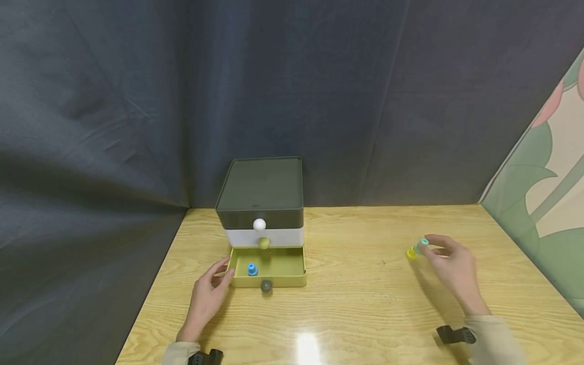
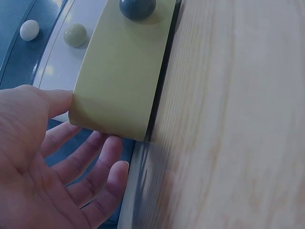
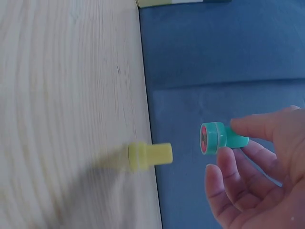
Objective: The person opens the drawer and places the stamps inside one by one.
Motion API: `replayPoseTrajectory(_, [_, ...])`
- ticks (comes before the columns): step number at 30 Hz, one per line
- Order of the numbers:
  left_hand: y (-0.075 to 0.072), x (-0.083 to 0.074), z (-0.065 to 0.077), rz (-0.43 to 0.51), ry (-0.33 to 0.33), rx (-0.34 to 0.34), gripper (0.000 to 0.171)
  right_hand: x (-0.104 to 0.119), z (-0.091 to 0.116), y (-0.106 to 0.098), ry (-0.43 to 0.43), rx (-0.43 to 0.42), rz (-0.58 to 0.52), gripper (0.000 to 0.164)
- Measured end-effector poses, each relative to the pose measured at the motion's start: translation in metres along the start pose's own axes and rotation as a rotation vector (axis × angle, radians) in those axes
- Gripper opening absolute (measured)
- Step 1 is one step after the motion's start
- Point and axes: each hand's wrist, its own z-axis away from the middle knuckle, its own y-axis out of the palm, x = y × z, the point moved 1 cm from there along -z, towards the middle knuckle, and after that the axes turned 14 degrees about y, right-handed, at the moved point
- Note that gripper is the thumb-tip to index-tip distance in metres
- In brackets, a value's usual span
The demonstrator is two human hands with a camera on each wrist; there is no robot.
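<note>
My right hand pinches a teal toy stamp between thumb and fingers; its round end shows a pinkish-red face with a dark mark. Just beside it, a yellow toy stamp stands upright on the table. On the other side, my left hand is at the left front corner of the pulled-out olive drawer. Its thumb touches the drawer's rim while the relaxed fingers lie along the outer side. Inside the drawer sits a blue toy stamp, near the left wall.
Above the open drawer, the small cabinet has a white drawer and a dark top drawer, both closed, with round knobs. A dark curtain hangs behind the wooden table. At the right is a floral panel.
</note>
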Motion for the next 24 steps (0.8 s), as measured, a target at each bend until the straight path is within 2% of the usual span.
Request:
replayPoseTrajectory(16, [0.001,0.001,-0.001,-0.004,-0.004,0.006,0.047,0.025,0.013,0.024,-0.135,0.047,-0.025,0.039])
replayPoseTrajectory(24, [0.001,0.0,0.001,0.007,-0.005,-0.007,0.047,0.035,0.022,0.039,-0.165,0.12,-0.01,0.038])
